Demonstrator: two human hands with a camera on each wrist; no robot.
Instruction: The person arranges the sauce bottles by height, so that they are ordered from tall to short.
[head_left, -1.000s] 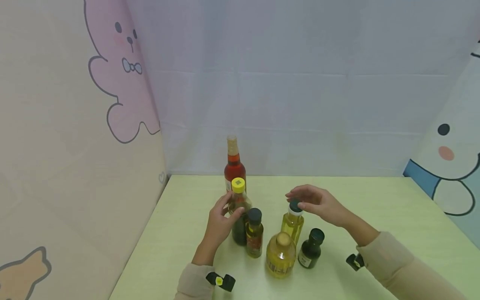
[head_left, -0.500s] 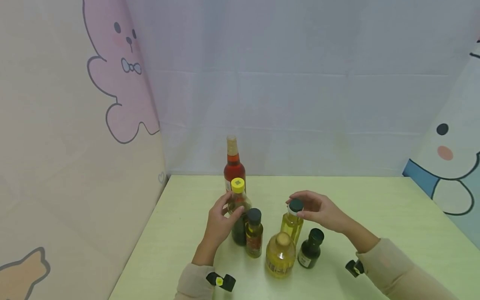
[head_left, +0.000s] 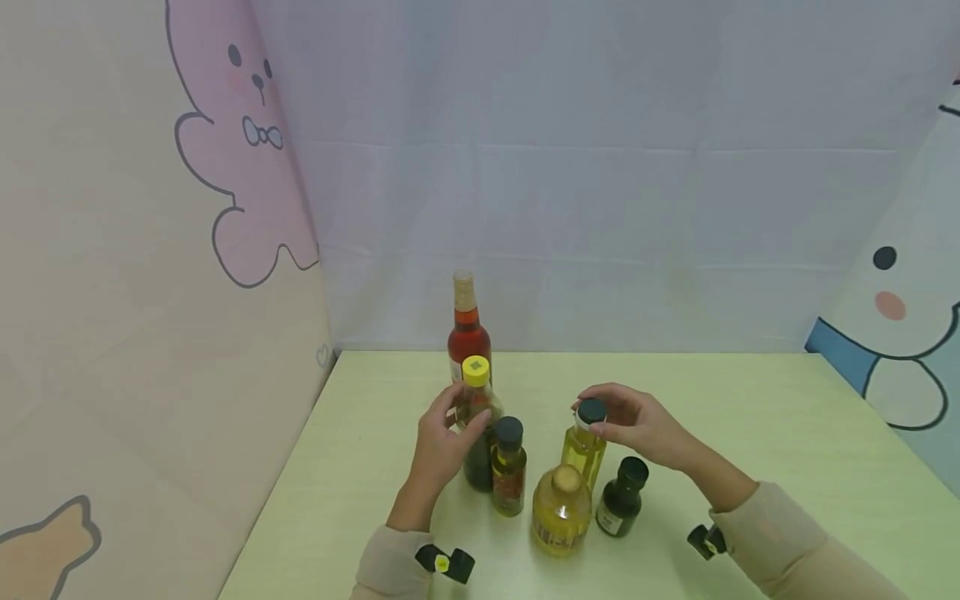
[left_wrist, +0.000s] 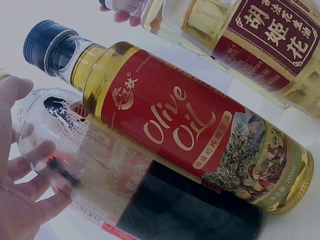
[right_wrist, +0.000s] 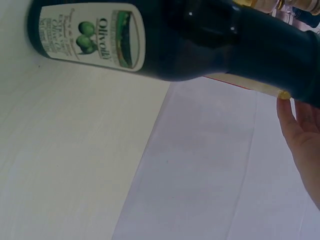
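Pale green tabletop [head_left: 750, 433] is being worked at: the dark cap of the yellow oil bottle [head_left: 583, 450] is now being pinched by the lowered right hand [head_left: 637, 425], suggesting a twist. Beside it, the yellow-capped bottle [head_left: 476, 396] is being gripped by the left hand [head_left: 438, 446], amid other bottles.

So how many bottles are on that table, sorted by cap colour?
Black caps: 3, namely the olive oil bottle, the small dark bottle and the pale oil bottle pinched at the cap by the right hand.
Yellow cap: 1, the clear bottle gripped by the left hand.
Tan caps: 2, the red bottle and the round oil bottle.
Total: 6.
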